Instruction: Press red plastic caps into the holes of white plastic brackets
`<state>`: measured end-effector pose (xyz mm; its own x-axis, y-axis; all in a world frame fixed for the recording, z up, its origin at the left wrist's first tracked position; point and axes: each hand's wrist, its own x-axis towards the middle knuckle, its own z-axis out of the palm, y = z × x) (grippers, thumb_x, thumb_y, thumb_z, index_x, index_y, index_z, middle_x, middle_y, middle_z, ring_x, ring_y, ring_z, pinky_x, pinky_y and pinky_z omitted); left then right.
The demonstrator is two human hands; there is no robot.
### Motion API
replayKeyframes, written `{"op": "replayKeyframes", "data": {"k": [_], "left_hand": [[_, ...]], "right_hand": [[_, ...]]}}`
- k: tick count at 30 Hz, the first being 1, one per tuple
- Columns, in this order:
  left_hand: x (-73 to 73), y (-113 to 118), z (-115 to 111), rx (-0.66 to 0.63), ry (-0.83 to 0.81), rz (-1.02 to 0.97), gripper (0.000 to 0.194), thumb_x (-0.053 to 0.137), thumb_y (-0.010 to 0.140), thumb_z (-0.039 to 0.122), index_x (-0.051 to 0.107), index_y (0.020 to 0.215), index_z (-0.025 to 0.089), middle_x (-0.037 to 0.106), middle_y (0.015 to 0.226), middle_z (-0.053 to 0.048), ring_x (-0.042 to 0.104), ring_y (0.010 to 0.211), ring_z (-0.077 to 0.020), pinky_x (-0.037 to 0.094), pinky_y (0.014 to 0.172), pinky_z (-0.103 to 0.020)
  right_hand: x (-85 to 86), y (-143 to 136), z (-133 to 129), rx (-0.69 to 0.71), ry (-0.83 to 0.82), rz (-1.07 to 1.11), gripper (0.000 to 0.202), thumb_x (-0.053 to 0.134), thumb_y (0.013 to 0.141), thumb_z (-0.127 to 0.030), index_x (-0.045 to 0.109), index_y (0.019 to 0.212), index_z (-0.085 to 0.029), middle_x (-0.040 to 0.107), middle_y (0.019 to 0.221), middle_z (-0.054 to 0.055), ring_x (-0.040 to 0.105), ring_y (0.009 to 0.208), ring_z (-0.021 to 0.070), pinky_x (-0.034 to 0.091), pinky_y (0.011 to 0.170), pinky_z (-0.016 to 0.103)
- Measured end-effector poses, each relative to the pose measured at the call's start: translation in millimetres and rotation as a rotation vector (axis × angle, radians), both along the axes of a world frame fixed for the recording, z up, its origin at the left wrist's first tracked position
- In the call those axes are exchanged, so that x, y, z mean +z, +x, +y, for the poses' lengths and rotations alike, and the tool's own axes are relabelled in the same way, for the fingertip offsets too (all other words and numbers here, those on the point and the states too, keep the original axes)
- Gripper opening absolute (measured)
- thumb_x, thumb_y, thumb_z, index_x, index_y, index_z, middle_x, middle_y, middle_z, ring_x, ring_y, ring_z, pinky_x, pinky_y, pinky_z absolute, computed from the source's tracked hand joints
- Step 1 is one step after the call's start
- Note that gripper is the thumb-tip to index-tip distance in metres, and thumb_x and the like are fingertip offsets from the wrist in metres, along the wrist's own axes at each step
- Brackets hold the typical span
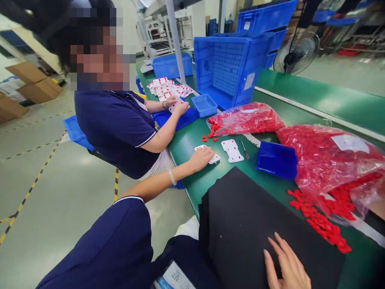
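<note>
My left hand (202,157) reaches far out over the green table (192,140) and closes on a white plastic plate with red dots (214,159). A second white plate (232,150) lies just to its right, beside a small metal tool (245,151). My right hand (286,265) rests flat, fingers spread, on a black foam mat (240,216) close to me and holds nothing. Loose red plastic pieces (319,220) spill from a clear bag (327,160) to the right of the mat.
A co-worker in a navy shirt (117,128) sits to the left, hands on white plates (168,87). Also on the table are another bag of red pieces (246,118), a small blue tray (276,159), a blue bin (204,105) and large blue crates (228,68).
</note>
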<state>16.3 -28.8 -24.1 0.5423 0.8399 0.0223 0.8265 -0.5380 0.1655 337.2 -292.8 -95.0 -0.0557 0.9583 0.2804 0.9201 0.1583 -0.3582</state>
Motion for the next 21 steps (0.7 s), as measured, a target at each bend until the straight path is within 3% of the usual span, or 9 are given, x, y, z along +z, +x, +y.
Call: {"op": "replayKeyframes", "data": {"k": [3, 8, 10, 11, 13, 15, 16, 18, 21], "left_hand": [[-1.8, -5.5, -10.6, 0.001, -0.021, -0.013, 0.038, 0.037, 0.085, -0.001, 0.056, 0.116, 0.010, 0.054, 0.129, -0.020, 0.043, 0.129, -0.0314, 0.033, 0.104, -0.050], [22.9, -5.2, -57.6, 0.042, -0.007, -0.107, 0.042, 0.046, 0.084, 0.005, 0.055, 0.124, 0.012, 0.046, 0.145, -0.016, 0.030, 0.141, -0.0330, 0.026, 0.113, -0.053], [32.7, 16.6, -90.3, 0.041, -0.012, -0.216, 0.042, 0.045, 0.092, 0.019, 0.049, 0.133, 0.014, 0.048, 0.144, -0.015, 0.035, 0.140, -0.0295, 0.030, 0.113, -0.049], [36.1, 32.4, -108.6, 0.027, -0.079, -0.407, 0.046, 0.049, 0.093, 0.027, 0.046, 0.138, 0.016, 0.048, 0.145, -0.014, 0.037, 0.139, -0.0281, 0.030, 0.114, -0.047], [38.4, 68.8, -146.2, -0.080, -0.353, -0.706, 0.063, 0.055, 0.092, 0.040, 0.032, 0.148, 0.022, 0.041, 0.150, -0.013, 0.037, 0.140, -0.0277, 0.030, 0.114, -0.045], [34.6, 103.1, -180.3, -0.275, -0.699, -0.910, 0.078, 0.047, 0.094, 0.048, 0.005, 0.154, 0.021, 0.031, 0.154, -0.016, 0.034, 0.141, -0.0280, 0.031, 0.114, -0.045], [31.1, 117.2, -194.2, -0.357, -0.825, -0.953, 0.077, 0.038, 0.097, 0.051, -0.004, 0.154, 0.019, 0.026, 0.156, -0.017, 0.031, 0.142, -0.0286, 0.029, 0.114, -0.047], [22.9, 136.8, -213.5, -0.468, -0.879, -0.989, 0.101, 0.048, 0.086, 0.065, -0.009, 0.153, 0.015, 0.012, 0.159, -0.021, 0.021, 0.144, -0.0346, 0.026, 0.114, -0.050], [15.5, 143.9, -219.8, -0.547, -0.888, -0.896, 0.108, 0.061, 0.076, 0.069, 0.007, 0.154, 0.019, 0.022, 0.157, -0.017, 0.030, 0.141, -0.0351, 0.032, 0.113, -0.047]], "right_hand": [[-0.4, -2.9, -0.9, -0.027, 0.023, -0.012, 0.041, 0.035, 0.095, -0.049, 0.057, 0.120, -0.024, 0.060, 0.131, 0.010, 0.060, 0.114, 0.0324, 0.050, 0.083, 0.048], [5.9, -5.1, 1.2, -0.020, -0.007, 0.074, 0.042, 0.038, 0.094, -0.051, 0.058, 0.118, -0.024, 0.058, 0.132, 0.011, 0.056, 0.117, 0.0342, 0.048, 0.087, 0.051], [15.6, -8.0, 2.1, -0.078, -0.051, 0.198, 0.041, 0.043, 0.093, -0.050, 0.057, 0.122, -0.024, 0.057, 0.133, 0.011, 0.054, 0.120, 0.0335, 0.048, 0.088, 0.050], [23.2, -11.5, 2.8, -0.122, -0.074, 0.277, 0.042, 0.044, 0.093, -0.048, 0.055, 0.126, -0.024, 0.056, 0.134, 0.011, 0.053, 0.122, 0.0322, 0.049, 0.090, 0.048], [42.1, -22.4, 6.3, -0.200, -0.099, 0.428, 0.047, 0.042, 0.095, -0.043, 0.044, 0.138, -0.025, 0.052, 0.139, 0.010, 0.050, 0.125, 0.0285, 0.047, 0.095, 0.046], [61.7, -34.5, 13.5, -0.160, -0.010, 0.506, 0.051, 0.037, 0.097, -0.040, 0.034, 0.145, -0.024, 0.045, 0.145, 0.009, 0.044, 0.131, 0.0262, 0.040, 0.104, 0.048], [69.9, -39.1, 17.8, -0.135, 0.050, 0.504, 0.051, 0.035, 0.097, -0.040, 0.032, 0.146, -0.023, 0.043, 0.147, 0.009, 0.041, 0.133, 0.0256, 0.038, 0.106, 0.048], [80.0, -42.2, 25.5, -0.149, 0.146, 0.471, 0.049, 0.026, 0.099, -0.036, 0.031, 0.146, -0.022, 0.042, 0.147, 0.008, 0.036, 0.136, 0.0239, 0.033, 0.110, 0.048], [77.0, -28.6, 30.7, -0.259, 0.166, 0.347, 0.046, 0.020, 0.101, -0.031, 0.032, 0.144, -0.021, 0.047, 0.144, 0.008, 0.040, 0.134, 0.0186, 0.037, 0.108, 0.040]]}}
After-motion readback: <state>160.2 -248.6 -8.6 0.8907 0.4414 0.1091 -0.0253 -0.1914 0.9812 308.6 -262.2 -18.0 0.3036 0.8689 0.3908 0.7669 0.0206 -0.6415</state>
